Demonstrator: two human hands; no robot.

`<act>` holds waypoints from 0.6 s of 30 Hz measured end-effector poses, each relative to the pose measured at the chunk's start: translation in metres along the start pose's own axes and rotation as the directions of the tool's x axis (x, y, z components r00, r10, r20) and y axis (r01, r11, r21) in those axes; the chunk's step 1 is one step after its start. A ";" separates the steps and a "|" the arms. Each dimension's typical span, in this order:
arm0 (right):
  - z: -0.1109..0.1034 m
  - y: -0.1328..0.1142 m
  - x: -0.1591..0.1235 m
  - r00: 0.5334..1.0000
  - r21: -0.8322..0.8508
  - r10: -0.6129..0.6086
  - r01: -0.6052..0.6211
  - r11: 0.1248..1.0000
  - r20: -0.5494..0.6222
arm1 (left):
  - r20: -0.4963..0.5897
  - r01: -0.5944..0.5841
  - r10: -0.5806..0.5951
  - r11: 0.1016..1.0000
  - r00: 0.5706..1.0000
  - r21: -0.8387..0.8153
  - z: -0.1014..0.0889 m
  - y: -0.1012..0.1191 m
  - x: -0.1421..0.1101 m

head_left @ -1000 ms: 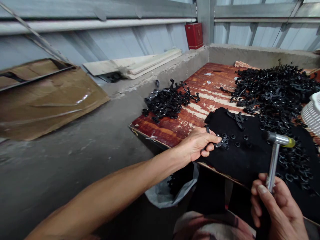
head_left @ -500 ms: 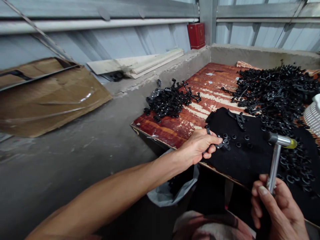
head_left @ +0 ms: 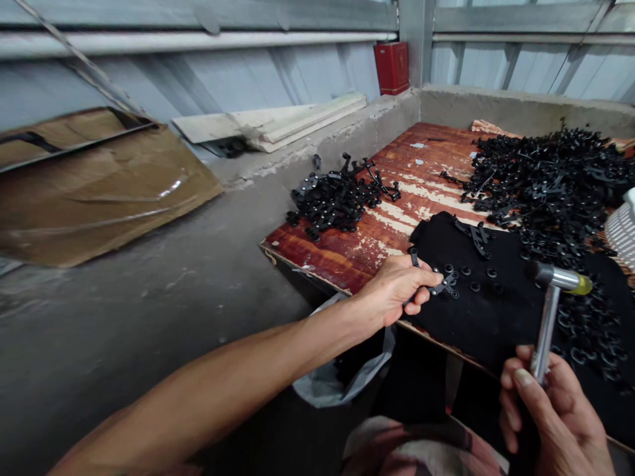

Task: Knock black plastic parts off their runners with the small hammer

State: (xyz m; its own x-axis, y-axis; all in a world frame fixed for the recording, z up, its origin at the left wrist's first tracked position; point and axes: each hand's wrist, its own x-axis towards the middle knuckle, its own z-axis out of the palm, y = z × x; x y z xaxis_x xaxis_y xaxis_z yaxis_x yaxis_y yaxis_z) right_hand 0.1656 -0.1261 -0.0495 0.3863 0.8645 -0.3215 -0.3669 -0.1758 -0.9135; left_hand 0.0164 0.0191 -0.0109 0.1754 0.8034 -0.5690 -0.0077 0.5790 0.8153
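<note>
My left hand [head_left: 401,285] is closed on a black jointed linkage [head_left: 446,284] with silvery rivets, held low over a black cloth [head_left: 486,330] on the table. Small black ring-shaped caps [head_left: 475,286] lie just beyond its tip, and another linkage [head_left: 476,238] rests farther back on the cloth. My right hand [head_left: 550,403] grips the metal handle of a small hammer [head_left: 548,317], which stands raised with a black face on the left and a yellow one on the right. My left fingers hide part of the linkage.
The worn red-brown table [head_left: 342,261] carries a small heap of black linkages [head_left: 335,198] and a larger pile [head_left: 550,178] at right. More rings [head_left: 590,330] lie beside the hammer, near a white basket [head_left: 622,228]. A plastic bag [head_left: 322,393] hangs below the table edge.
Both hands keep their grips on the linkage and the hammer. The whole view has shifted very slightly; otherwise nothing visibly differs.
</note>
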 end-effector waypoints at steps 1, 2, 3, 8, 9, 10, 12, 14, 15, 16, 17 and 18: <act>0.000 0.000 0.000 1.000 0.001 0.001 -0.001 1.000 0.001 | 0.002 -0.003 0.003 1.000 1.000 0.002 0.000 0.000 0.000; 0.000 0.001 0.000 1.000 0.002 0.003 -0.003 1.000 0.002 | 0.002 -0.005 0.005 1.000 1.000 0.006 0.000 0.000 0.001; 0.000 0.001 0.000 1.000 0.003 0.004 -0.004 1.000 0.004 | 0.003 -0.006 0.006 1.000 1.000 0.010 0.000 0.000 0.001; -0.005 0.002 -0.001 1.000 -0.050 0.001 -0.001 0.999 -0.009 | -0.001 -0.006 0.006 0.999 1.000 0.032 0.000 0.000 0.000; -0.007 0.002 -0.001 1.000 -0.084 -0.002 0.002 0.996 -0.006 | 0.002 -0.013 0.012 0.999 1.000 0.038 0.000 0.000 0.000; -0.009 0.001 -0.002 1.000 -0.128 -0.013 0.013 0.992 0.005 | 0.006 -0.021 0.021 0.999 1.000 0.045 0.000 0.000 0.000; -0.013 -0.002 -0.003 0.996 -0.238 -0.080 0.088 0.967 0.045 | 0.009 -0.030 0.029 0.997 1.000 0.064 0.000 0.001 0.000; -0.017 -0.006 -0.002 0.973 -0.366 -0.214 0.230 0.902 0.085 | 0.006 -0.025 0.025 0.997 1.000 0.074 0.000 0.003 0.001; -0.019 -0.008 0.000 0.950 -0.430 -0.295 0.309 0.848 0.101 | 0.005 -0.019 0.018 0.997 1.000 0.076 0.000 0.004 0.001; -0.020 -0.010 0.003 0.918 -0.494 -0.375 0.386 0.779 0.126 | 0.002 -0.012 0.011 0.997 1.000 0.078 0.000 0.005 0.001; -0.021 -0.011 0.006 0.877 -0.551 -0.449 0.462 0.695 0.169 | -0.001 -0.005 0.005 0.997 1.000 0.079 0.000 0.006 0.002; -0.023 -0.013 0.010 0.829 -0.599 -0.506 0.536 0.595 0.238 | -0.003 -0.004 0.004 0.997 1.000 0.082 0.000 0.007 0.002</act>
State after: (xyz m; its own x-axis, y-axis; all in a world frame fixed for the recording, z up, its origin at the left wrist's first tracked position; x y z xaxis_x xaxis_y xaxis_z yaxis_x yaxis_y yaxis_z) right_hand 0.1936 -0.1255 -0.0463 0.3043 0.9176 0.2556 0.4954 0.0767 -0.8653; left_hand 0.0167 0.0245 -0.0067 0.1726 0.8063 -0.5657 0.0726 0.5624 0.8237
